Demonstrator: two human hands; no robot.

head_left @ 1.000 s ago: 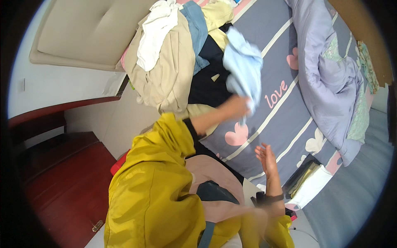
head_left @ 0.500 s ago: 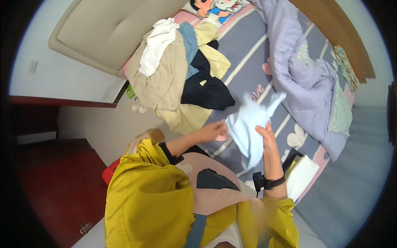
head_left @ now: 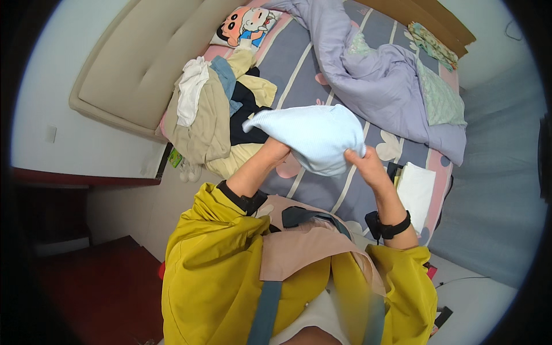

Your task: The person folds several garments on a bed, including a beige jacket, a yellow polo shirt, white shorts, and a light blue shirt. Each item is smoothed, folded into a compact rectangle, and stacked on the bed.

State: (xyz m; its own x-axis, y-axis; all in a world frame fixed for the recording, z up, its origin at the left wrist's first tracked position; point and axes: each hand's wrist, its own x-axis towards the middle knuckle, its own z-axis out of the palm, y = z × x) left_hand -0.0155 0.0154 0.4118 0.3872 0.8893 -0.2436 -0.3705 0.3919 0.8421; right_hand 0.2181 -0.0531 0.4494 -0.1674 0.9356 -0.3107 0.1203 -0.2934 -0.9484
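Note:
A light blue ribbed knit garment (head_left: 313,138) is held up over the bed, spread between my two hands. My right hand (head_left: 367,164) pinches its right lower edge, thumb on top. At the lower left side, my left hand (head_left: 278,150) holds the cloth from beneath; the knit covers most of its fingers. The garment's left tip sticks out past that hand and is slightly blurred. What kind of garment it is I cannot tell.
Left on the bed lies a clothes pile: a beige garment (head_left: 201,129), a white one (head_left: 192,92), a black one (head_left: 244,109). A lilac quilt (head_left: 379,80) is bunched at the far right. Folded white cloth (head_left: 416,192) lies by the right edge; a cartoon pillow (head_left: 244,29) by the headboard (head_left: 132,63).
The light blue garment has gone from hanging crumpled in my right hand to being spread wide. My left hand has moved up to it. The view has shifted, showing more of the pillow.

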